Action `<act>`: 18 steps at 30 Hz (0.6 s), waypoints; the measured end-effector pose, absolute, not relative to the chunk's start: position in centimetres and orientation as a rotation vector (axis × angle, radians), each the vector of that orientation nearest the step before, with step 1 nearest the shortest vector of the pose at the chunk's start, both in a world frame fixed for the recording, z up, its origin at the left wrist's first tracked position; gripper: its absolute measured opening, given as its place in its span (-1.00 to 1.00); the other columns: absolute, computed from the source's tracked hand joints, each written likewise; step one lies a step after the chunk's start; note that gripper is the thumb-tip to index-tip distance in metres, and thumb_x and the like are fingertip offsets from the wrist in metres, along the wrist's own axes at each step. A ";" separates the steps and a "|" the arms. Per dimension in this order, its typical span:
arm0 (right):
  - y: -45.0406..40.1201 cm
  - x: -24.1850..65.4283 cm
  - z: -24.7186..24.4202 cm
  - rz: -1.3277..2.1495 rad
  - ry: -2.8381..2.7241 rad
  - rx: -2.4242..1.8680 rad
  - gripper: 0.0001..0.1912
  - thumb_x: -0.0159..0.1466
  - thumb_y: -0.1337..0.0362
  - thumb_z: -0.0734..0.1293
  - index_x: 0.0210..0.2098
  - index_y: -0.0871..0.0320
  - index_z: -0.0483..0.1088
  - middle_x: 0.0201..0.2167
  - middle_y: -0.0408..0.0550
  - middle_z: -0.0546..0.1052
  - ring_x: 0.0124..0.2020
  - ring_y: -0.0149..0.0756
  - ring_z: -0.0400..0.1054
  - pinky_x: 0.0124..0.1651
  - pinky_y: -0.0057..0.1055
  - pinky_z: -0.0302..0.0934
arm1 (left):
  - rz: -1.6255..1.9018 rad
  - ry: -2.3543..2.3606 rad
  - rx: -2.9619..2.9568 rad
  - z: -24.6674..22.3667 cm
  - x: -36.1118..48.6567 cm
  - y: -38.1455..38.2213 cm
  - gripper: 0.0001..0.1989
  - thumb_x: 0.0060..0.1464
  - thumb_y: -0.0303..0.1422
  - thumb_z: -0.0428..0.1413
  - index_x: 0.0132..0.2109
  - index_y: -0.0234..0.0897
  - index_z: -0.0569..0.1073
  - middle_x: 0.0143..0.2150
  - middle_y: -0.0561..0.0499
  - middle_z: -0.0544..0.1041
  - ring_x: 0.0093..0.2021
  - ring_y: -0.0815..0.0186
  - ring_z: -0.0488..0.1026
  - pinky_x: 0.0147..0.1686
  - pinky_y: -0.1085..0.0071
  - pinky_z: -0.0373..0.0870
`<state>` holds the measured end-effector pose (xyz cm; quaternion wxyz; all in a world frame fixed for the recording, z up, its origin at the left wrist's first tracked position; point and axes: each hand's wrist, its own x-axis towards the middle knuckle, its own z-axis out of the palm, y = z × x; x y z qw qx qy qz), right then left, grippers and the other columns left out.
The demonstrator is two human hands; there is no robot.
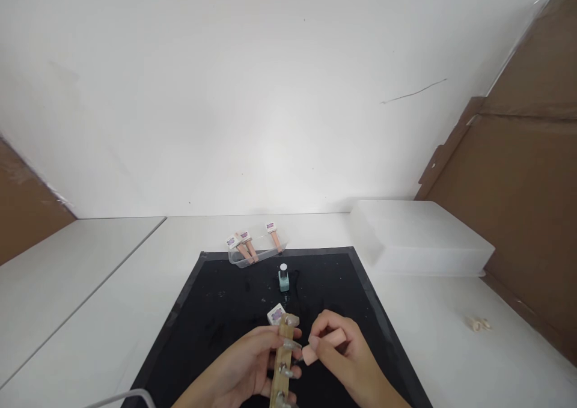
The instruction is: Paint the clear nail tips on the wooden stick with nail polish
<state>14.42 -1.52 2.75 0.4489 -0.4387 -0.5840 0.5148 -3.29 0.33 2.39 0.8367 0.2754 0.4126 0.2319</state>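
The left hand [252,361] grips a wooden strip [282,357]; just right of the strip, the right hand [350,360] pinches a pink tool [310,355], perhaps brush-tipped. If the strip tilts, this tool may scratch the nail tips [292,345].

The mat [220,318] is showing black, the bottle [283,283] teal with a white cap [283,267], the stick [309,355] peach, the strip [283,357] tan.

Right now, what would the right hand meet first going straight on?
The peach piece in the right hand would likely first meet a pale nail-shaped tip on the wooden strip in the left hand; depth is unclear.
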 end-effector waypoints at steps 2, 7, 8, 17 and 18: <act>-1.5 14.4 2.8 1.251 -1.465 -1.076 -0.87 0.08 0.35 0.25 -0.59 0.19 0.27 -0.70 -0.26 0.22 -0.65 -0.48 0.02 -0.55 -0.52 -0.05 | 0.499 0.879 0.586 2.4 -3.2 0.3 -0.70 -0.05 -0.43 0.00 -0.11 -0.36 0.36 -0.37 -0.05 0.46 -0.33 0.25 0.41 -0.22 0.03 0.36; -1.6 14.1 3.3 1.251 -1.487 -1.072 -0.88 0.08 0.36 0.25 -0.59 0.19 0.29 -0.70 -0.23 0.31 -0.64 -0.46 0.14 -0.54 -0.54 0.05 | 0.486 0.888 0.583 2.2 -3.2 0.4 -0.68 -0.05 -0.43 0.00 -0.09 -0.36 0.36 -0.40 -0.04 0.45 -0.34 0.26 0.40 -0.20 0.02 0.35; -1.6 14.1 3.4 1.258 -1.488 -1.060 -0.87 0.08 0.36 0.25 -0.59 0.18 0.29 -0.70 -0.22 0.32 -0.63 -0.45 0.17 -0.53 -0.54 0.07 | 0.486 0.885 0.585 2.2 -3.1 0.4 -0.68 -0.05 -0.43 0.00 -0.09 -0.36 0.36 -0.40 -0.03 0.45 -0.34 0.27 0.40 -0.20 0.02 0.35; -1.7 13.9 3.5 1.315 -1.489 -1.030 -0.88 0.07 0.40 0.23 -0.58 0.19 0.30 -0.72 -0.23 0.34 -0.62 -0.41 0.29 -0.51 -0.55 0.15 | 0.488 0.883 0.601 2.5 -3.0 0.4 -0.71 -0.06 -0.44 0.00 -0.14 -0.35 0.40 -0.41 -0.03 0.45 -0.34 0.27 0.39 -0.22 0.03 0.36; -1.7 13.9 3.5 1.312 -1.485 -1.039 -0.88 0.07 0.41 0.23 -0.59 0.19 0.30 -0.73 -0.23 0.34 -0.62 -0.41 0.29 -0.51 -0.55 0.15 | 0.488 0.883 0.600 2.5 -3.0 0.4 -0.71 -0.06 -0.43 0.00 -0.13 -0.35 0.39 -0.41 -0.04 0.45 -0.34 0.27 0.39 -0.22 0.04 0.36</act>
